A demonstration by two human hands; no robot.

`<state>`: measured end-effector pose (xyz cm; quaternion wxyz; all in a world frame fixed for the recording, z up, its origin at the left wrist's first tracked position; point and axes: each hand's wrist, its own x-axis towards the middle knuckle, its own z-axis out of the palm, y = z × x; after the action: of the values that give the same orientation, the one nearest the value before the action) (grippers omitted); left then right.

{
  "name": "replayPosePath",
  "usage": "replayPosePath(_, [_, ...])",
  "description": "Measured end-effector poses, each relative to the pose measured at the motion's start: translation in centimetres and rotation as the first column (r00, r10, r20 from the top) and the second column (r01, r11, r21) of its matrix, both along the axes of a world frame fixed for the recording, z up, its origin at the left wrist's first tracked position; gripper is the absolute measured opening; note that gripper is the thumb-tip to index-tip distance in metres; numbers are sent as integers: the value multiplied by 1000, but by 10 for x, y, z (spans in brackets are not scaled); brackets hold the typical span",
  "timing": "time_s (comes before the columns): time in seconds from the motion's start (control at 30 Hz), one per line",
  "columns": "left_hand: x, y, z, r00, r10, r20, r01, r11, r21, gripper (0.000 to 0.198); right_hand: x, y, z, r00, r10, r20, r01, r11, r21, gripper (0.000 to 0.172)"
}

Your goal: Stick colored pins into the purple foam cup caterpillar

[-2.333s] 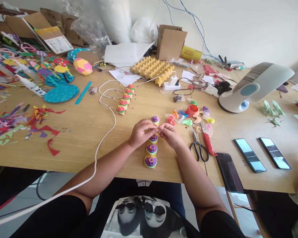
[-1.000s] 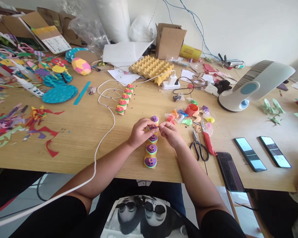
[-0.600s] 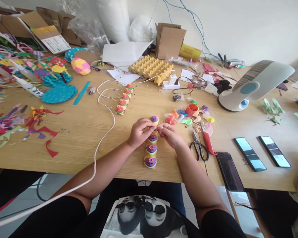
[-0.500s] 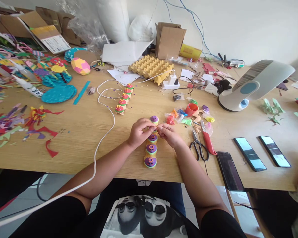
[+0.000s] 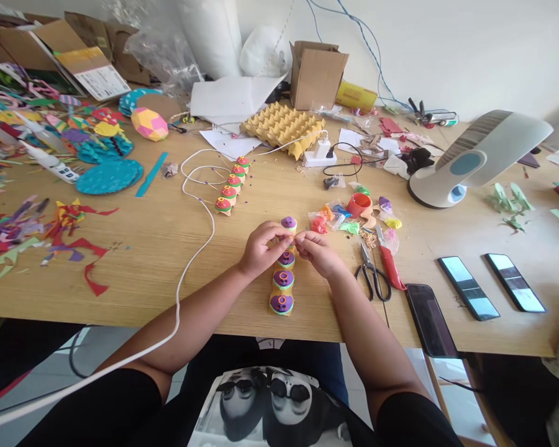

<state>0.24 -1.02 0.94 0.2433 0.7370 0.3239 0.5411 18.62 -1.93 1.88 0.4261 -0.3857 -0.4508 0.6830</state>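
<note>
My left hand (image 5: 264,246) and my right hand (image 5: 320,253) meet fingertip to fingertip, both closed in a pinch. Between them is a tiny orange bit of clay (image 5: 294,236), mostly hidden by the fingers. Below them on the table lies a strip of egg-carton cups (image 5: 284,279) topped with purple clay, running away from me. The nearer cups carry orange rings and small dark dots; the farthest purple cup (image 5: 288,223) shows dots but no ring that I can see. My hands hide part of the strip between.
A second strip with red-topped cups (image 5: 233,186) lies beyond, beside a white cable (image 5: 213,230). To the right are bagged coloured clay (image 5: 319,224), scissors (image 5: 372,276), a red-handled knife (image 5: 391,267) and several phones (image 5: 431,320). A white fan (image 5: 470,161) stands farther right.
My fingertips have shifted very slightly around the orange clay. The view has moved a touch; everything on the table stays as it was.
</note>
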Motion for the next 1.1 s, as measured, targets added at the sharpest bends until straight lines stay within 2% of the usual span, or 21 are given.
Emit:
replayPosePath(0.23, [1,-1,4,999,47,-8,-47,999,-23,12,1,2,-3,999,48,-9,-48,999,-3,47])
replayPosePath(0.37, [1,-1,4,997,73,2,-73,997,-32,12,0,1,1,1000,1,31,-2,999,37,40])
replayPosePath(0.63, [0,0,0,998,61,10,-60,995,-85,18,-1,3,1,995,-85,60,80,993,90,40])
replayPosePath(0.87, [1,2,-4,998,17,56,-5,977,-212,27,-1,3,0,993,-111,50,104,988,117,40])
replayPosePath(1.1, [3,4,-7,990,-3,139,57,921,-386,28,-1,2,4,990,-86,113,73,991,116,41])
